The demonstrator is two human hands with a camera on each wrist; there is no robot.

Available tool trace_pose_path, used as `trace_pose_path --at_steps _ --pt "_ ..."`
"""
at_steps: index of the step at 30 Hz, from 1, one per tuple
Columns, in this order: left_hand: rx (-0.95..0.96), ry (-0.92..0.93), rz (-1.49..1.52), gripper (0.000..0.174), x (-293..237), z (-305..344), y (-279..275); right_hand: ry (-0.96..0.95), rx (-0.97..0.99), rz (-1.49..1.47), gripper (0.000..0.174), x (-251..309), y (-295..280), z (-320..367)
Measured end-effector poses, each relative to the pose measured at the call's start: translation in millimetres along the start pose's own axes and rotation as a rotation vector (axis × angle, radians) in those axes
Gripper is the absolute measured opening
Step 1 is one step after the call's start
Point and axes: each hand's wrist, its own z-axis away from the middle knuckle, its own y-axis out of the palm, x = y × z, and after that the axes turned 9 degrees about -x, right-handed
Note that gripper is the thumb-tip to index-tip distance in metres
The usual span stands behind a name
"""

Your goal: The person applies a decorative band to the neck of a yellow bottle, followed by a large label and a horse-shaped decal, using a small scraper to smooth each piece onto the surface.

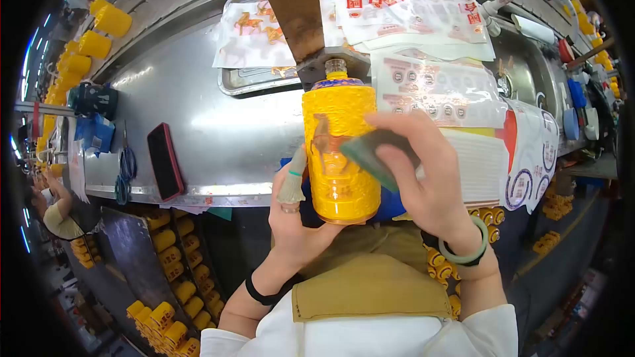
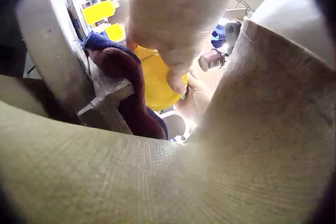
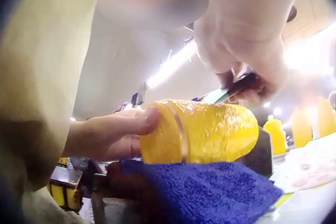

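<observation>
A yellow textured bottle lies with its clear neck against a metal bracket, a horse-shaped decal on its upper face. My left hand holds the bottle's base end from the left, a small whitish brush-like item with a green band at its fingers. In my right hand a dark green flat scraper is pinched, its edge at the bottle's right side. The right wrist view shows the bottle above a blue cloth, with the right hand over it.
A brown upright bar rises behind the bottle. Decal sheets lie at the back and right, beside a metal tray. On the left of the steel bench are a phone and scissors. Yellow bottles fill racks below.
</observation>
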Motion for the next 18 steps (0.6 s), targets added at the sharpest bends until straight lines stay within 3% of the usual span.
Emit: trace_pose_path --at_steps 1,2,3,5,6,8,14,16,18 --pt "0.010 -0.083 0.083 0.108 1.6 0.8 -0.8 0.024 0.020 -0.002 0.029 -6.7 5.9 -3.1" --pt "0.019 -0.166 0.168 0.109 2.4 1.1 -1.9 -0.001 -0.112 0.049 0.033 -16.6 7.0 -11.1" --pt "0.016 -0.164 0.162 0.109 1.0 -2.0 -4.0 -0.003 -0.112 0.043 0.033 -19.7 3.4 -15.6" --pt "0.115 -0.120 0.062 0.109 -9.0 -11.1 -10.5 0.078 -0.329 0.081 0.033 -21.1 -4.7 -21.4" --pt "0.111 -0.122 0.059 0.109 -15.9 -17.1 -10.8 0.077 -0.325 0.078 0.033 -20.4 -6.1 -22.1" --pt "0.179 0.053 -0.130 0.101 -31.3 -29.4 -9.7 0.149 -0.329 -0.071 0.034 -17.7 -8.8 -19.1" --pt "0.296 0.163 -0.509 0.082 -47.8 -37.6 -5.5 0.212 -0.296 -0.125 0.037 -23.0 -4.7 -8.9" --pt "0.287 0.174 -0.527 0.083 -44.7 -34.0 -4.4 0.214 -0.296 -0.158 0.037 -20.7 -3.0 -10.8" --pt "0.276 0.189 -0.542 0.084 -35.8 -30.3 -2.8 0.149 -0.262 0.014 0.037 -16.5 -5.2 -14.1"
